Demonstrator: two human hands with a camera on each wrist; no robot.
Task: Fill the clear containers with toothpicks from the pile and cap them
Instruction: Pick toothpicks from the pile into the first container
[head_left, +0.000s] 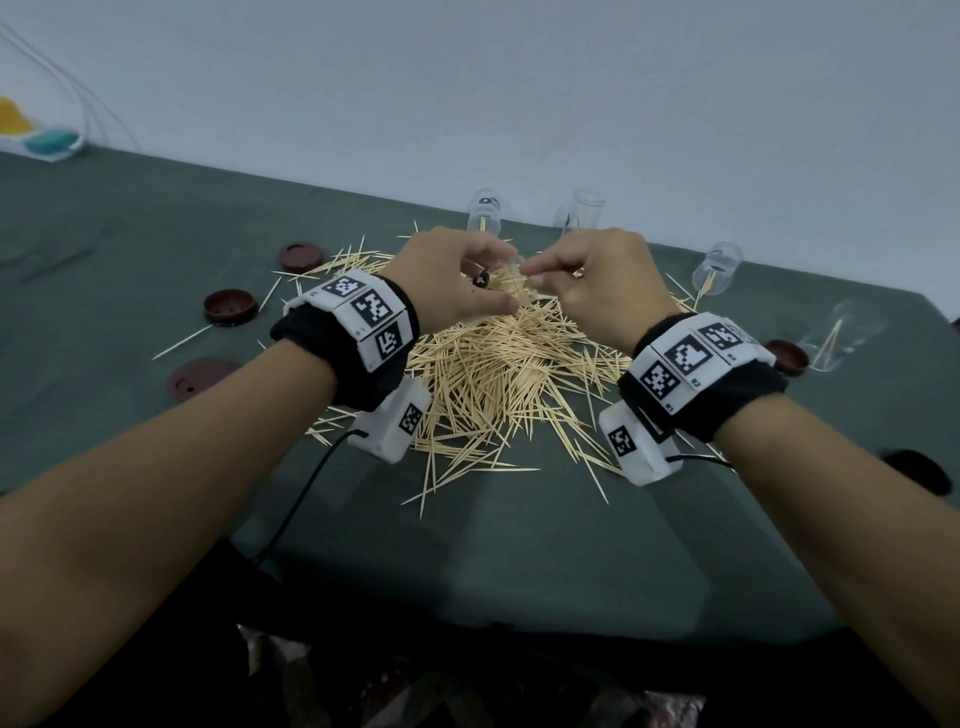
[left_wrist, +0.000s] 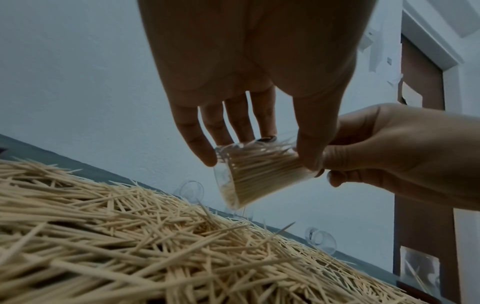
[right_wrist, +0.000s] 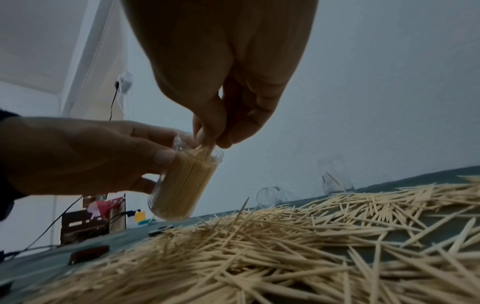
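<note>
A big pile of toothpicks (head_left: 498, 374) lies in the middle of the green table (head_left: 156, 234). Above its far side my left hand (head_left: 493, 293) grips a clear container (left_wrist: 259, 176) tilted to the right and packed with toothpicks; in the right wrist view the container (right_wrist: 179, 185) sits between thumb and fingers. My right hand (head_left: 530, 270) pinches a few toothpicks (right_wrist: 205, 151) at the container's open mouth. Other clear containers stand at the back (head_left: 483, 210) (head_left: 582, 208) and right (head_left: 719, 267), almost empty. Brown caps (head_left: 230, 306) (head_left: 300, 255) lie to the left.
Another clear container (head_left: 841, 338) lies on its side at the far right beside a brown cap (head_left: 787, 356). A third cap (head_left: 200, 376) is at the near left. Stray toothpicks are scattered around the pile. A wall stands just behind the table's far edge.
</note>
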